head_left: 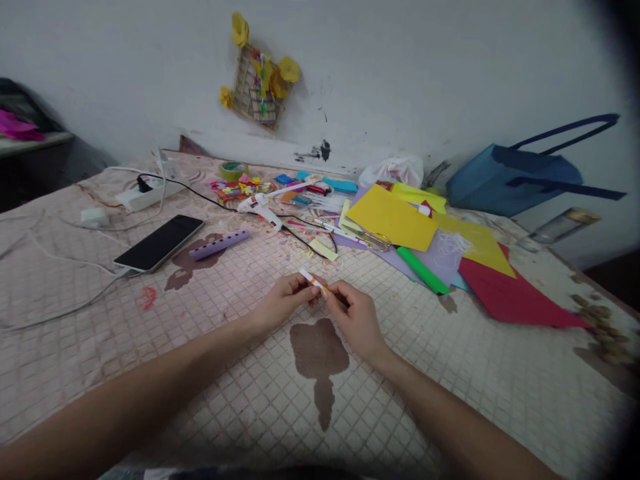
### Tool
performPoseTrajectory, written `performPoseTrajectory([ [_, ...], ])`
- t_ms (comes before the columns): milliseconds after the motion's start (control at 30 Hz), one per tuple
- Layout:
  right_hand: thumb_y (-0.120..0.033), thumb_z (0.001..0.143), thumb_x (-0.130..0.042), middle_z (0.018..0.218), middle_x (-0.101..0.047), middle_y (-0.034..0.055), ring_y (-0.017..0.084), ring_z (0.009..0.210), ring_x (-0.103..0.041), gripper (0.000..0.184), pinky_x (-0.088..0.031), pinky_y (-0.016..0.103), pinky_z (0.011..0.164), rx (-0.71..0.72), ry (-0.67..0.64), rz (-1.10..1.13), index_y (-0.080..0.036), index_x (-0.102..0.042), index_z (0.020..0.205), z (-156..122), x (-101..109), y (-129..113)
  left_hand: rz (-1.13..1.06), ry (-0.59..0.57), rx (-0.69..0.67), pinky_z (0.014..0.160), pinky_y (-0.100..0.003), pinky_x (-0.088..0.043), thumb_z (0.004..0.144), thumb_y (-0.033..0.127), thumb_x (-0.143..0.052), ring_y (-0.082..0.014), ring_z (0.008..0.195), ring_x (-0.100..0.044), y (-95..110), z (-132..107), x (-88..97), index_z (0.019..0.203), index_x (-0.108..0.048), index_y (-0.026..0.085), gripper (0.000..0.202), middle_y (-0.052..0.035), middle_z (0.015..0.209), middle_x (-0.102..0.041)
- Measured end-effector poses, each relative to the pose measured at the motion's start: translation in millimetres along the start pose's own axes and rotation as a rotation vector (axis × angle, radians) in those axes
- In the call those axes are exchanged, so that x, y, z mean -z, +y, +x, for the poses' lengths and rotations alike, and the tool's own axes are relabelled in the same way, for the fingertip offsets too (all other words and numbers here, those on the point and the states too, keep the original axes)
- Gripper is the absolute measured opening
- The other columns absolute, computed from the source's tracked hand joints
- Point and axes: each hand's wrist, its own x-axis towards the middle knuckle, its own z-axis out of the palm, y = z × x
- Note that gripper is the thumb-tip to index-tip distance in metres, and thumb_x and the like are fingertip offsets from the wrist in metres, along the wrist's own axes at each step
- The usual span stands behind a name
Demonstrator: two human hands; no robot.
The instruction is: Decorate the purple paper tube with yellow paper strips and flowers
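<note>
My left hand (285, 301) and my right hand (356, 319) meet above the middle of the table. Between their fingertips is a short, thin white strip (307, 274) with orange-yellow marks; whether it is flat or rolled I cannot tell. Both hands pinch it, the left near its white end and the right at its lower, yellowish end. Beyond the hands lies a pale yellow paper piece (324, 250). A purple paper tube (220, 245) with dark dots rests to the left. Farther back is a white glue gun (261, 209) with a black cord.
At left are a phone (160, 243) on a cable and a power strip (150, 195). Colored paper scraps (243, 190) lie at the back. Scissors (375, 240), yellow sheets (393, 217), a green roll (423, 270) and a red sheet (510, 290) cover the right. A blue bag (515, 180) stands behind.
</note>
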Motion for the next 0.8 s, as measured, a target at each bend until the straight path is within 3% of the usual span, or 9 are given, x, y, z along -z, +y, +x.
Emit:
performPoseTrajectory([
  [300,-0.031,0.086,-0.043,0.065,-0.055,-0.0010,0.012,0.058,-0.047,0.022,-0.034,0.023,0.055,-0.007,-0.005,-0.016,-0.018,-0.056,0.074,-0.4,-2.1,0.6,-0.040,0.075,0.043,0.062,-0.024,-0.039,0.078,0.039,-0.056,-0.0110,0.065,-0.048,-1.7,1.1,-5.0,0.089,-0.061,0.012,0.030,-0.0024,0.072,-0.056],
  [433,-0.031,0.086,-0.043,0.064,-0.054,-0.0013,0.012,0.059,-0.047,0.021,-0.035,0.023,0.055,-0.007,-0.004,0.023,-0.018,-0.054,0.073,0.6,-2.3,1.2,-0.147,0.052,0.067,0.064,-0.026,-0.040,0.081,0.043,-0.051,-0.0120,0.066,-0.050,-1.9,2.2,-5.2,0.089,-0.061,0.010,0.035,-0.0036,0.072,-0.056],
  [800,-0.031,0.085,-0.045,0.065,-0.055,-0.0015,0.011,0.059,-0.048,0.021,-0.035,0.022,0.055,-0.020,0.000,0.026,-0.017,-0.056,0.073,1.4,-1.3,6.7,-0.028,-0.054,0.021,0.065,-0.023,-0.039,0.077,0.032,-0.060,-0.0104,0.068,-0.047,-1.1,2.3,1.3,0.097,-0.059,0.011,0.029,-0.0024,0.078,-0.056],
])
